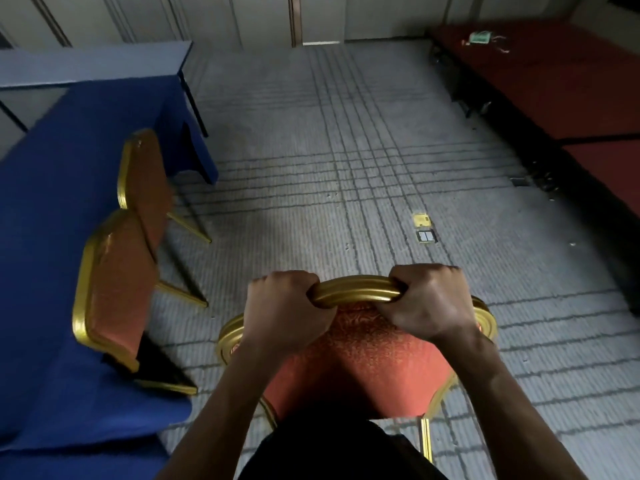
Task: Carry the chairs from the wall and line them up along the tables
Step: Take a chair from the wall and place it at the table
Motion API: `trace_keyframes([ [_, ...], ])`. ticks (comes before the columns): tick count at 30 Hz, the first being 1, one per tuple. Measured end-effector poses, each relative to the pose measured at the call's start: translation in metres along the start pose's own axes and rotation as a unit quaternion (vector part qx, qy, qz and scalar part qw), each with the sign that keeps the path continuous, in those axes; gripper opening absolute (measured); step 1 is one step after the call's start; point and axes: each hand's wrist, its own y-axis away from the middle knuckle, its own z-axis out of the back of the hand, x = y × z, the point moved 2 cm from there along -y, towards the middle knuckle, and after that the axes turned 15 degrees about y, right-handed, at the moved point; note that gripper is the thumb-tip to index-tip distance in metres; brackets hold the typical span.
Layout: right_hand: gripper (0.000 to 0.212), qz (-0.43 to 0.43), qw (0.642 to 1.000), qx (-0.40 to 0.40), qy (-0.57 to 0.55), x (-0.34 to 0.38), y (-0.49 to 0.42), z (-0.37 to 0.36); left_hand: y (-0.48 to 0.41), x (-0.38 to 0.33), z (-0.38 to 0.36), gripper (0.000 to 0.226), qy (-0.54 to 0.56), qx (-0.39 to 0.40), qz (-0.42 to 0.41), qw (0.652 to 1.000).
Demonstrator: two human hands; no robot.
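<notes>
Both hands clamp the gold top rail of a chair (360, 358): left hand (287, 306) fisted on the rail's left end, right hand (427, 303) fisted on its right end, each grip closed tight around the rail, knuckles up. Held chair sits centre-bottom, right in front of the person, red patterned backrest facing the camera, gold frame, one gold leg visible lower right; cannot tell if its legs touch the carpet (346, 150). It is near the desk but apart from it, out on open carpet. Along the left, a long desk (45, 202) under a blue cloth. Two more chairs already stand at its right edge, backs toward the aisle: near chair (110, 285) and far chair (145, 181), just beside each other, same red pad and gold frame, seats tucked under the cloth. Behind that desk, a second desk (93, 64) with bare grey-blue top and dark legs. Grey carpet with dark grid lines; floor box (424, 228) set in it right of centre. Far right, low red platform (554, 81) with a small greenish item (479, 38) on it, too blurred to identify. Panelled wall (242, 15) at top.
</notes>
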Motion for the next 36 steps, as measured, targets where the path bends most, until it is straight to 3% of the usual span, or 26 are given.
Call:
trace_keyframes([
  [9, 0.035, 0.026, 0.998, -0.055, 0.007, 0.009, -0.186, -0.022, -0.166, 0.058, 0.02, 0.038, 0.002, -0.039, -0.016, 0.999],
  [17, 0.032, 0.03, 0.997, -0.058, -0.038, -0.013, -0.309, -0.101, -0.294, 0.11, -0.014, 0.041, -0.036, -0.014, -0.017, 0.999],
  [21, 0.042, 0.043, 0.994, -0.073, -0.07, -0.021, -0.399, -0.144, -0.374, 0.141, -0.029, 0.032, -0.033, -0.03, -0.034, 0.998],
  [29, 0.048, 0.118, 0.983, -0.065, -0.122, -0.041, -0.568, -0.201, -0.511, 0.179, -0.045, 0.034, -0.075, -0.08, 0.041, 0.993],
  [36, 0.048, 0.227, 0.954, -0.105, -0.163, -0.002, -0.708, -0.235, -0.598, 0.239, -0.032, 0.027, -0.057, -0.159, 0.069, 0.983],
])
